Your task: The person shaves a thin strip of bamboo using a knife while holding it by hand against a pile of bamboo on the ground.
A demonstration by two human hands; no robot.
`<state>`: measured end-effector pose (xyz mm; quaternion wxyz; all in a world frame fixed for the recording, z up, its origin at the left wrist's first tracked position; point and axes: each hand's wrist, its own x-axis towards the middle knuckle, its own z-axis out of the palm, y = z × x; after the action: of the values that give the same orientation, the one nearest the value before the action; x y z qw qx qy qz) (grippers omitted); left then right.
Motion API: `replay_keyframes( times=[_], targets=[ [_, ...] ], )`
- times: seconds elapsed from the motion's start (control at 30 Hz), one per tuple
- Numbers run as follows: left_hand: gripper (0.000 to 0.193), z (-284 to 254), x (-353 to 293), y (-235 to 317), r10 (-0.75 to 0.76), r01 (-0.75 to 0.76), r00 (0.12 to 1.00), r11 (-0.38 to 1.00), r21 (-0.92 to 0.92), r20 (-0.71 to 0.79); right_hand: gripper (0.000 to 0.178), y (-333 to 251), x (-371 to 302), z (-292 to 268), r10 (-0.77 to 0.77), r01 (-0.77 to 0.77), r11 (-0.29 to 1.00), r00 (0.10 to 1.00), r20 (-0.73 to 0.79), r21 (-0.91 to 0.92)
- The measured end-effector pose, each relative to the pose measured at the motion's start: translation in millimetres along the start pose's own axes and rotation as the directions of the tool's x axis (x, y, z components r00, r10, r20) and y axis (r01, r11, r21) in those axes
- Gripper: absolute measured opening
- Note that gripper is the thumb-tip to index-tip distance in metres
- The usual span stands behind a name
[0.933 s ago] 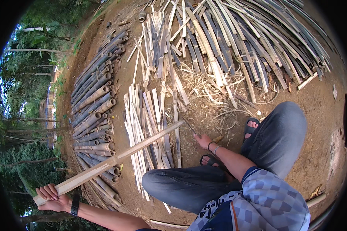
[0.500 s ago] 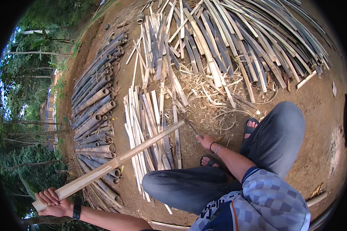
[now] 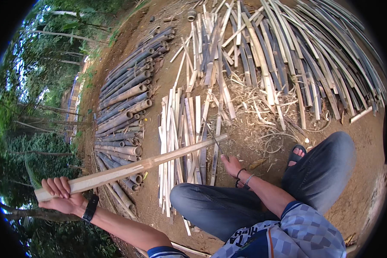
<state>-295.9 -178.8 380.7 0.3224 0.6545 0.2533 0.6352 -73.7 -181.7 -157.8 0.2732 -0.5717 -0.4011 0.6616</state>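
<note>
My left hand (image 3: 61, 194) is wrapped around the near end of a long split bamboo strip (image 3: 137, 167), pale on its upper face with a node near the middle. The strip slopes up to the right, and its far end stands out in front of my knees. In my right hand (image 3: 232, 167) is the handle of a long thin knife (image 3: 210, 129). Its dark blade points up and away, crossing the strip close to the far end. Whether the edge touches the strip I cannot tell.
Cut bamboo poles (image 3: 129, 103) lie stacked at the left. Beyond the held strip is a pile of split strips (image 3: 165, 150), and a larger heap of strips (image 3: 284, 47) spreads across the far right. Curled shavings (image 3: 262, 101) cover the ground between. My bent knees (image 3: 202, 202) are close below.
The view has swung, so the ground appears farther right. The blade, earlier just past the strip's far end, now crosses the strip near that end. Both hands keep their grip.
</note>
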Motion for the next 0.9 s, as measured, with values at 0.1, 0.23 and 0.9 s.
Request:
replay_keyframes(
  times=[0.1, 0.23, 0.9],
  targets=[
    [0.066, 11, 11, -17, 0.04, -0.04, 0.999, 0.999, -0.029, -0.032, 0.061, -86, -40, 7, -0.334, 0.336, 0.942, 0.935, 0.122, -0.002],
    [0.065, 21, 18, -19, 0.045, -0.045, 0.988, 0.999, 0.001, -0.146, 0.05, -185, -119, 8, -0.492, 0.489, 0.867, 0.808, 0.325, 0.096],
    [0.051, 92, 45, -41, 0.116, 0.069, 0.75, 0.965, 0.252, -0.651, 0.047, -102, -126, 61, -0.735, 0.742, 0.66, 0.671, -0.099, 0.121]
  ],
)
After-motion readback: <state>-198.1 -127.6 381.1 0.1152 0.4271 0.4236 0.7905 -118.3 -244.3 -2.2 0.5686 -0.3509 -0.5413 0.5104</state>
